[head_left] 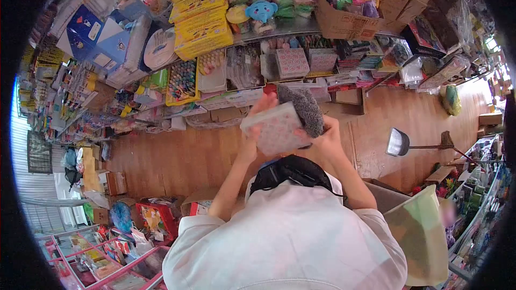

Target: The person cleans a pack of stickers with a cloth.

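Observation:
My left hand (pixel 255 123) grips the left side of a pale box (pixel 277 131) with a pink pattern on its face. The box is held tilted in front of my chest, above the floor. A fuzzy dark grey cloth (pixel 303 108) lies over the box's right and upper edge. My right hand (pixel 327 135) is closed on the cloth's lower right part, close to the box; some of its fingers are hidden behind the cloth.
Ahead runs a long shelf with stacked yellow boxes (pixel 201 24), a box with pink circles (pixel 292 63) and an open carton (pixel 346 19) of coloured packets. A long-handled dustpan (pixel 398 142) stands on the wooden floor (pixel 177 156) at right. Red-framed bins (pixel 94 249) are at lower left.

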Tool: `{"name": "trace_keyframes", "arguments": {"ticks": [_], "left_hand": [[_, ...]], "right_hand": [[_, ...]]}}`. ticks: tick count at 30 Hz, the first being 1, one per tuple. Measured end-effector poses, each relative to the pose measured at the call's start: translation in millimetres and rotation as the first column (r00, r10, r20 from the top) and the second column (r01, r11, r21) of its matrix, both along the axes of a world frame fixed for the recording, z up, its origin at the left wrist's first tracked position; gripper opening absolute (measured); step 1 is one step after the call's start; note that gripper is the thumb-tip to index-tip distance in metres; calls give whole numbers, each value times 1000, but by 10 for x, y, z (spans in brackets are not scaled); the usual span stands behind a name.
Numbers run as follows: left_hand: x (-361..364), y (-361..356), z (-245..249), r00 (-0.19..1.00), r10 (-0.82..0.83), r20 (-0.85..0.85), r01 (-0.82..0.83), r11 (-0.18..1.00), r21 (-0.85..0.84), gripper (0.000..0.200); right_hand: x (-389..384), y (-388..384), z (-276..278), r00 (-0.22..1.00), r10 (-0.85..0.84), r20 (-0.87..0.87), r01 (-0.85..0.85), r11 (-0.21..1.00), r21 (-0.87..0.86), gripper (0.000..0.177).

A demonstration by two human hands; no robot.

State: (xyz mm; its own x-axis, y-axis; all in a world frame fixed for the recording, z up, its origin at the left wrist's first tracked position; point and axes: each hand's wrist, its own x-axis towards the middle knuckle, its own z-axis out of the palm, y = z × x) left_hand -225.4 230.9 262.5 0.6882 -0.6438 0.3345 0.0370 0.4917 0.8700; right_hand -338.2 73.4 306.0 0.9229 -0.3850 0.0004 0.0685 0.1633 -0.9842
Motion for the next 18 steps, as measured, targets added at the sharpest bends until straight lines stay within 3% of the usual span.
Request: {"name": "trace_keyframes", "arguments": {"ticks": [1, 3, 4, 6, 10, 12, 13, 15, 16, 18], "left_hand": [[-33, -8, 41, 1000, -1, 0, 1, 1000, -3, 73], [-141, -33, 82, 914, -82, -398, 31, 991, -132, 73], [-168, -28, 64, 914, -79, -399, 28, 991, -133, 73], [-210, -13, 18, 802, -86, -591, 58, 996, -66, 68], [-297, -79, 69, 667, -166, -726, 65, 984, -164, 63], [-302, -99, -130, 518, -242, -820, 107, 970, -218, 59], [-323, -95, -137, 515, -242, -822, 110, 970, -216, 59], [-359, -95, -145, 655, -36, -755, 9, 999, -40, 58], [-359, -63, -148, 655, -38, -755, 11, 999, -41, 58], [-354, 59, -176, 655, -246, -714, -43, 932, -360, 56]], "right_hand": [[-9, 33, -72, 1000, -1, 0, 1, 1000, -3, 31], [-7, 67, -277, 987, -138, -82, 149, 975, 164, 26], [-2, 63, -311, 987, -135, -83, 147, 976, 163, 26], [-9, 57, -363, 937, -350, -16, 345, 930, -128, 19], [83, 53, -127, 910, -390, 138, 414, 860, -298, 37], [135, 86, -107, 972, 6, 236, 162, 707, -688, 58], [175, 160, -74, 972, 2, 234, 163, 708, -687, 58], [270, 333, 32, 987, 159, 36, -3, 238, -971, 68], [266, 363, 73, 987, 158, 37, -2, 237, -972, 68], [208, 428, 141, 970, 242, -34, -93, 239, -967, 66]]}}
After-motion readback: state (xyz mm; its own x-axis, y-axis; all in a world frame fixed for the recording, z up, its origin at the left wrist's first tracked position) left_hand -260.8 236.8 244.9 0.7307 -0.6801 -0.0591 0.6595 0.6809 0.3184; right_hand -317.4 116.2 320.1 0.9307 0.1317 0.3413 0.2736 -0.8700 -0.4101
